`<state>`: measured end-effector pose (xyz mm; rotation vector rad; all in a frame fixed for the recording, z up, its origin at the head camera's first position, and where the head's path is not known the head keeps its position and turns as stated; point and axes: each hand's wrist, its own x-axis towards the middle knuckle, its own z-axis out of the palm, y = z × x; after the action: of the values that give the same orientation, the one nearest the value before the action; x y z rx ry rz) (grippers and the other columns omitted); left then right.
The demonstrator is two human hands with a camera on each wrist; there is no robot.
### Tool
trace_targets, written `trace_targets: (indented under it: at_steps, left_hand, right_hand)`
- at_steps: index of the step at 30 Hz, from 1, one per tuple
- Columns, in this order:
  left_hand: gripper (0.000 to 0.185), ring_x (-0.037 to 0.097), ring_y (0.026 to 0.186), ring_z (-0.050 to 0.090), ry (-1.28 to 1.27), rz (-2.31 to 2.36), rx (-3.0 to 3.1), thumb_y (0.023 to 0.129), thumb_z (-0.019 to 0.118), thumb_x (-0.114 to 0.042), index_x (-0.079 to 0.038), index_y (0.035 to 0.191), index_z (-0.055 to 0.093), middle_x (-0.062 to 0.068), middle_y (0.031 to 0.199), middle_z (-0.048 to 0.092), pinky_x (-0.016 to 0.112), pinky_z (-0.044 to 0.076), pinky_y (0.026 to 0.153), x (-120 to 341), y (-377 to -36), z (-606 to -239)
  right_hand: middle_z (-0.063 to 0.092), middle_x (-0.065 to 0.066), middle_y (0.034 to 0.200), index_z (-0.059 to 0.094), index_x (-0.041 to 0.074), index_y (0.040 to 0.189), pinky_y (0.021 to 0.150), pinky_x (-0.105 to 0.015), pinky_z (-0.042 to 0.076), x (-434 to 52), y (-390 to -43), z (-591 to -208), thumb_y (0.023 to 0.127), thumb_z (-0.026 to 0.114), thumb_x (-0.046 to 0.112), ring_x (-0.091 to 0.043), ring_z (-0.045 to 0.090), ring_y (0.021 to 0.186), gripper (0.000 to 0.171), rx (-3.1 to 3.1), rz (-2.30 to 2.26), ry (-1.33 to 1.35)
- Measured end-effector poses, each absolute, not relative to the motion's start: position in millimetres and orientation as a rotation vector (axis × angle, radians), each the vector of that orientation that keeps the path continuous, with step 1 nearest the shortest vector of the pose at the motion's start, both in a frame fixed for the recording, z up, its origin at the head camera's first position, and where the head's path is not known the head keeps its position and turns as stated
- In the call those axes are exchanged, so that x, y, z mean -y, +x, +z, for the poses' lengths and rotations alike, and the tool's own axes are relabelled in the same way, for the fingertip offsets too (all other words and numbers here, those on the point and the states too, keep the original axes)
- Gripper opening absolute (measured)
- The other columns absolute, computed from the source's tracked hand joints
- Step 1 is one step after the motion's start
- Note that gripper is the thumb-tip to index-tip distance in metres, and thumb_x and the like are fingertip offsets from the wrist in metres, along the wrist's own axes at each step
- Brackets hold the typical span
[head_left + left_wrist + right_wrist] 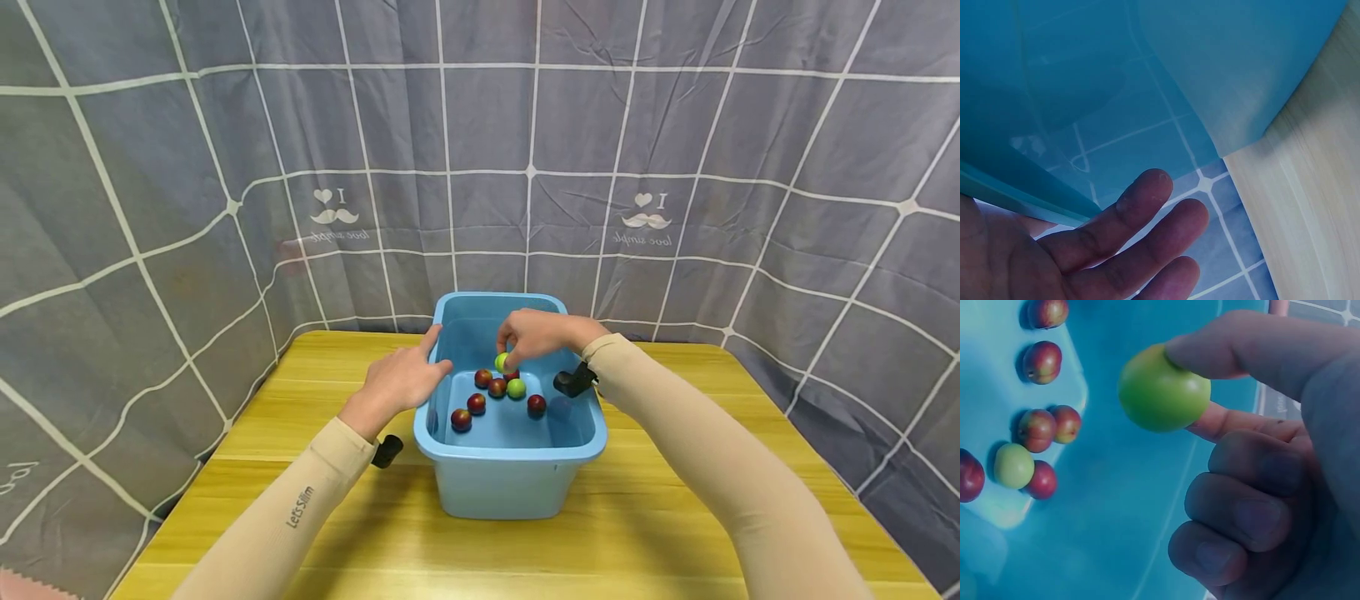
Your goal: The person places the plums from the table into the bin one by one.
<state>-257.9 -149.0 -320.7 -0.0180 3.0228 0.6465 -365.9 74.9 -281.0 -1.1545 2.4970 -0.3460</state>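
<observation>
Picking fruit: right hand pinching a green fruit above the blue tub; left hand flat, fingers straight, steadying the rim. Next, probably: lifting clear without squeezing too hard.

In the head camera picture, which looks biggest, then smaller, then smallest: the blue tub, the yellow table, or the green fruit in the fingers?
1. Yellow table, the widest thing.
2. Blue tub, standing on it.
3. Green fruit, a small ball pinched by the right hand above the tub.
No ties: the gaps are plain.
</observation>
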Motion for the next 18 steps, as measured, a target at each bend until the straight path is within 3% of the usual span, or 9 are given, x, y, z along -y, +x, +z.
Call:
trace_targets:
  at_steps: [8,13,18]
  left_hand:
    - [0.074,0.025,0.059,0.056,-0.009,0.649,-3.018,0.100,0.042,-0.052,-0.029,0.164,0.011,0.009,0.071,0.058,0.032,0.041,0.050,149.0,-256.8,-320.8]
    - [0.074,0.024,0.058,0.055,-0.012,0.648,-3.029,0.100,0.042,-0.052,-0.028,0.164,0.011,0.009,0.070,0.057,0.032,0.040,0.050,148.7,-257.7,-321.7]
    - [0.074,0.024,0.059,0.055,-0.013,0.637,-3.038,0.100,0.042,-0.052,-0.028,0.164,0.012,0.008,0.071,0.057,0.032,0.041,0.050,149.1,-257.9,-321.1]
  right_hand:
    - [0.068,0.001,0.077,0.072,0.015,0.094,0.062,-0.028,0.042,-65.5,-368.8,-294.0,0.085,0.075,0.020,-0.013,0.056,0.068,0.011,-2.447,-0.298,-1.084]
    - [0.069,-0.004,0.092,0.072,0.015,0.098,0.064,-0.029,0.042,-62.7,-369.2,-298.1,0.086,0.076,0.020,-0.016,0.055,0.076,0.013,-2.432,-0.258,-1.048]
    - [0.066,-0.004,0.096,0.071,0.016,0.100,0.062,-0.028,0.041,-60.0,-369.5,-301.7,0.087,0.076,0.021,-0.015,0.053,0.076,0.015,-2.417,-0.202,-1.023]
